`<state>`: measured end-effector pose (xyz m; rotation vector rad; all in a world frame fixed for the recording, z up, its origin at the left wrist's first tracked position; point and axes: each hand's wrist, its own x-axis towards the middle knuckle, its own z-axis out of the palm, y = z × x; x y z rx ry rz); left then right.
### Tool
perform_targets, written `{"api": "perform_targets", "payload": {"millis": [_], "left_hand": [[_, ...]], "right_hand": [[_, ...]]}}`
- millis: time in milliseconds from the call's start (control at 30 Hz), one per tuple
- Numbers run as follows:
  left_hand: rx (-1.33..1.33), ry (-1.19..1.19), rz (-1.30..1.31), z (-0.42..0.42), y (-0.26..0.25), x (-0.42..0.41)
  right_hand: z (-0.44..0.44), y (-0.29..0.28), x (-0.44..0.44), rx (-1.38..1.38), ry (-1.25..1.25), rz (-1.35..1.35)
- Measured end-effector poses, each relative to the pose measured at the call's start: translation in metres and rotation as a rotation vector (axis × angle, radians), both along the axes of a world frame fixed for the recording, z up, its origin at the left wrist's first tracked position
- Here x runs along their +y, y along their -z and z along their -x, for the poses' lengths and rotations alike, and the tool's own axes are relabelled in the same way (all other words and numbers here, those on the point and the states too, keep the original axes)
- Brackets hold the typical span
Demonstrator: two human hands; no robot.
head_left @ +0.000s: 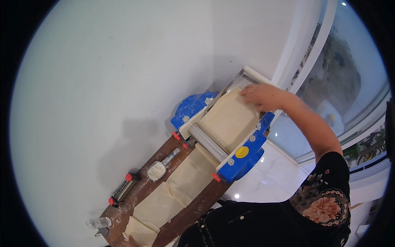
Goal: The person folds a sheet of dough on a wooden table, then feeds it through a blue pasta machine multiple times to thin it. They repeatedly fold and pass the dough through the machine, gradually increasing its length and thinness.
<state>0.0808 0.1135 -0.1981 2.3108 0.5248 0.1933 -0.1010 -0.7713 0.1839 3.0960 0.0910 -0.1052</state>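
Note:
My right hand [259, 97] touches the far right part of a pale dough sheet [230, 119], which lies on the feed tray of a dough sheeter with blue side covers [247, 160]. Its fingers are a little apart and slightly blurred. Below the metal roller [208, 142], more dough [189, 177] stretches in overlapping lengths down a brown wooden board. At the board's lower end lies a folded piece of dough [142, 231]. Only a small part of my left hand [132, 243] shows at the bottom edge, against this folded dough; the rest is out of view.
A scoop of white flour [156, 170] lies on the board, beside a ridged cutting roller attachment [125, 190] with red knobs. A clear plastic cup [99, 222] lies at the lower left corner. A pale wall [123, 77] runs along the left, and a glass door [327, 77] stands at right.

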Motion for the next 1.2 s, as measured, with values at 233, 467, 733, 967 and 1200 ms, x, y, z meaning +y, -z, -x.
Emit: {"api": "perform_targets", "payload": {"millis": [233, 467, 733, 967, 1200], "left_hand": [[0.119, 0.064, -0.101, 0.044, -0.039, -0.047], [-0.244, 0.23, 0.008, 0.046, -0.213, -0.16], [-0.265, 0.588, 0.793, 0.052, -0.396, -0.299], [-0.087, 0.873, 1.102, 0.038, -0.41, -0.379], [0.156, 0.968, 1.286, 0.033, -0.357, -0.416]], "right_hand": [[-0.018, 0.004, 0.025, -0.17, -0.061, -0.065], [0.037, -0.018, 0.116, -0.291, 0.298, -0.267], [-0.058, 0.102, 0.35, 0.048, -0.088, -1.692], [-0.061, 0.148, 0.367, 0.33, -0.764, -3.187], [-0.002, 0.091, 0.333, -0.379, 0.268, -2.683]]}}
